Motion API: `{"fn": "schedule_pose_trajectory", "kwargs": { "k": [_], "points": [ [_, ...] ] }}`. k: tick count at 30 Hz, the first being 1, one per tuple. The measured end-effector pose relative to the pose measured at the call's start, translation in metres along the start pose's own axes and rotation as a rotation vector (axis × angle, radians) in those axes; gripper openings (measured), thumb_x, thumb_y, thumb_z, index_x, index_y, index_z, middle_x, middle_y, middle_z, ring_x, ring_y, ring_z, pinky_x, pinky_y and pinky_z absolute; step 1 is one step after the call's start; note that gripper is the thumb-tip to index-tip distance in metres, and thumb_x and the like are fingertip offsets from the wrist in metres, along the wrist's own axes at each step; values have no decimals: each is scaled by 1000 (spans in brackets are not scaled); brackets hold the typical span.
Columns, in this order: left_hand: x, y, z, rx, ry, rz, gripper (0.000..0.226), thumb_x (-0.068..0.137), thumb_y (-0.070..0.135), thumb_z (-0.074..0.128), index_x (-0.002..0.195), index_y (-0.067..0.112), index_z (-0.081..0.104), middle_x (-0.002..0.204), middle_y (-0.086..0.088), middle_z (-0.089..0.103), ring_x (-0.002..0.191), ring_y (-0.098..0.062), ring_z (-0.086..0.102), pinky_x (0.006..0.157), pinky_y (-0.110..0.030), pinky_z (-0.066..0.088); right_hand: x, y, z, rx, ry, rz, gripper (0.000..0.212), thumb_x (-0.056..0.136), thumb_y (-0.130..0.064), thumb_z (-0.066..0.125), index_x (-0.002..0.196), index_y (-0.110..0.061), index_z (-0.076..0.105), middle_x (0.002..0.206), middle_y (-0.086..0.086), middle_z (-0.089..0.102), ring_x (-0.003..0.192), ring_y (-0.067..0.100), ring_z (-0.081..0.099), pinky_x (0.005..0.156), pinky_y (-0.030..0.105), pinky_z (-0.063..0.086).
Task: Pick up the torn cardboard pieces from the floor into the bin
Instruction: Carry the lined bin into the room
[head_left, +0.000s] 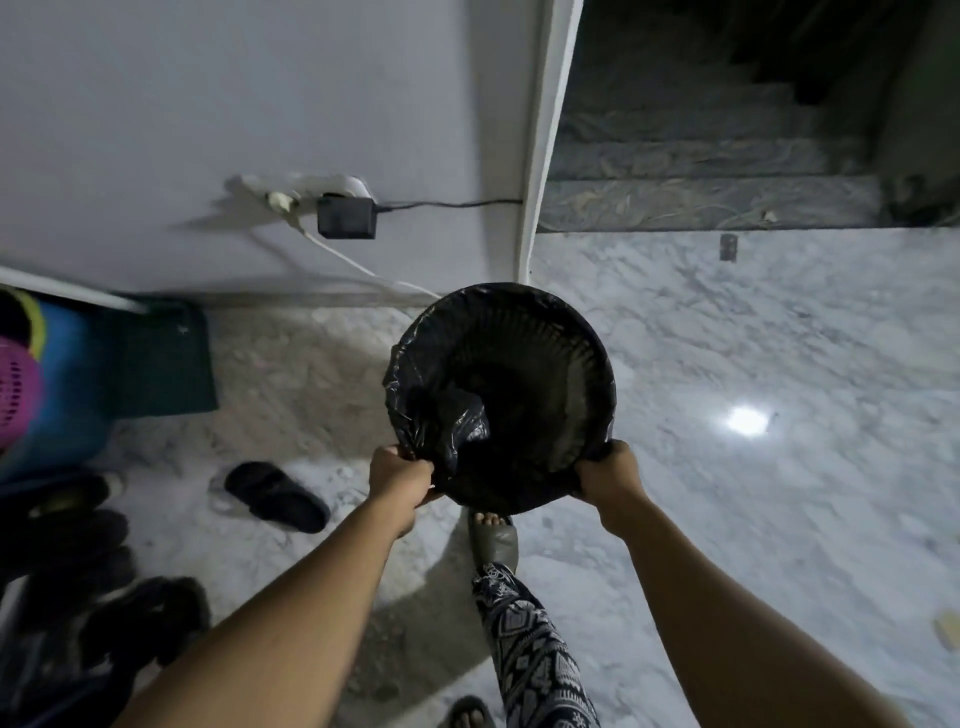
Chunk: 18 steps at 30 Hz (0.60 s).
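Both hands hold the lined bin (501, 395) off the floor by its near rim: left hand (401, 475) clenched on the bag edge, right hand (605, 475) gripping opposite. Bin mouth faces up. One pale scrap, possibly torn cardboard (948, 630), lies on the marble floor (753, 338) far right of the bin, nearer the right hand. Open floor between; wall (234, 104) behind.

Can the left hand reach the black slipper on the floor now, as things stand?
Probably not yet. The left hand grips the rim of the bin, as does the right hand. The black slipper lies uncovered on the floor below and to the left, so the hand would have to let go first.
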<state>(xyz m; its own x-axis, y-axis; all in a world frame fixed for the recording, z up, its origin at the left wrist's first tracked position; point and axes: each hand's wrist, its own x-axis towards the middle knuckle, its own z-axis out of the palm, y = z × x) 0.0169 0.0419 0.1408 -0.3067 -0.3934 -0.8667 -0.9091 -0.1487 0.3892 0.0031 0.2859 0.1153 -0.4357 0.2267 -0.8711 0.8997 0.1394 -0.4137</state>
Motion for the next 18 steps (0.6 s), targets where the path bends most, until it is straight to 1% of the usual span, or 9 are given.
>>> {"fn": "schedule_pose_trajectory", "kwargs": {
  "k": [2,3,4,5,9,12,15,17,18],
  "points": [
    [-50,9,-4,-26,-26,32,25,82,-17,54,97,-1,66,93,-21,72,80,-34,72,56,-36,61,-45,-8,-27,36,7,-35,29,67,0,51,91,17,52,76,14,53,66,27,48,59,50,57],
    [-76,11,-6,-34,-43,47,24,82,-18,54,96,-2,66,93,-22,72,81,-35,72,56,-37,61,-69,-10,-41,61,13,-50,32,66,-1,53,93,17,52,78,14,54,67,28,49,62,61,58],
    [-104,13,-8,-41,-57,67,24,82,-18,54,96,-3,65,93,-24,72,83,-36,72,57,-39,61,-97,-13,-55,84,21,-64,31,68,-1,54,95,15,54,81,15,57,68,29,52,63,67,55],
    [-128,15,-9,-46,-70,84,24,82,-19,54,97,-4,65,94,-25,71,84,-37,72,59,-40,61,-121,-14,-67,107,27,-81,27,71,1,55,96,13,56,84,17,59,69,31,56,61,68,53],
    [-231,2,-15,-60,-100,196,25,79,-17,56,97,-1,64,92,-24,70,78,-34,71,60,-44,62,-229,6,-124,273,81,-185,14,81,8,52,93,6,58,88,19,64,71,38,65,63,61,59],
    [-294,-19,-7,-65,-145,285,25,78,-15,56,97,0,65,91,-23,70,71,-31,69,61,-45,62,-284,42,-160,394,159,-226,23,78,8,55,97,-3,59,99,21,67,81,41,69,59,56,60],
    [-354,-47,11,-60,-213,364,23,79,-14,55,94,1,62,89,-21,71,70,-29,69,62,-44,62,-335,82,-199,536,216,-301,24,80,7,62,91,-14,56,93,14,67,75,33,69,62,47,61],
    [-400,-71,30,-32,-258,406,22,79,-15,54,89,3,61,89,-20,71,72,-28,69,62,-44,61,-369,119,-232,631,275,-311,26,81,10,60,88,-15,55,88,9,64,71,27,64,65,42,61],
    [-417,-79,40,-15,-273,424,21,79,-16,53,85,3,62,88,-19,70,73,-28,68,61,-44,61,-378,133,-244,682,295,-292,26,81,11,59,92,-13,56,90,10,63,71,26,63,67,42,62]
  ]
}}
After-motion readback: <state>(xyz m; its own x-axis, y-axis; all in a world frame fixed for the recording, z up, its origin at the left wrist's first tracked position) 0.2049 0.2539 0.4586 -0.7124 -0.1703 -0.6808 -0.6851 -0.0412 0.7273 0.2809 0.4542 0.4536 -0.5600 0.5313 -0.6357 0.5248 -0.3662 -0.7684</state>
